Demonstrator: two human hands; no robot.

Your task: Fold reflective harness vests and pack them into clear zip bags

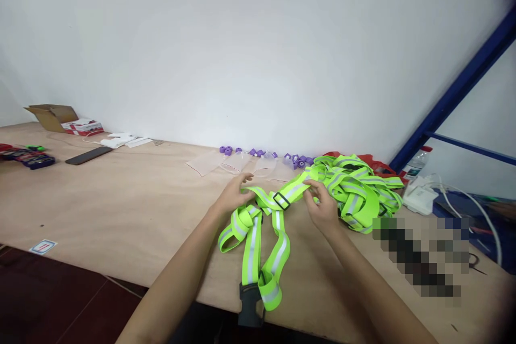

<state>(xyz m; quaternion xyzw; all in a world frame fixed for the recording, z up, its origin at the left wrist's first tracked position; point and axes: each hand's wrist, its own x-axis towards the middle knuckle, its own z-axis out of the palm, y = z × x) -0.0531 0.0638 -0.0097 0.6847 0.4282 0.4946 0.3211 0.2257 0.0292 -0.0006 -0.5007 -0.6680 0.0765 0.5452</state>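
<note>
A neon-green reflective strap harness (pixel 278 250) with silver stripes lies across the front of the table. Its black plastic buckle (pixel 250 303) hangs over the front edge, and a black slide adjuster (pixel 281 201) sits on the band between my hands. My left hand (pixel 236 192) has the left part of that band at its thumb, with the fingertips above it. Pinched in the fingers of my right hand (pixel 321 205) is the band's right part. Just beyond that hand rises a tangled pile of similar green straps (pixel 357 191), partly over red material (pixel 374 164).
Clear plastic bags (pixel 205 163) and several small purple rolls (pixel 302 162) lie along the wall. At right are a bottle (pixel 418 162), a white adapter (pixel 420 195) with cables, and a blurred-out patch. Farther left sit a dark flat case (pixel 88 155) and an open carton (pixel 50 117).
</note>
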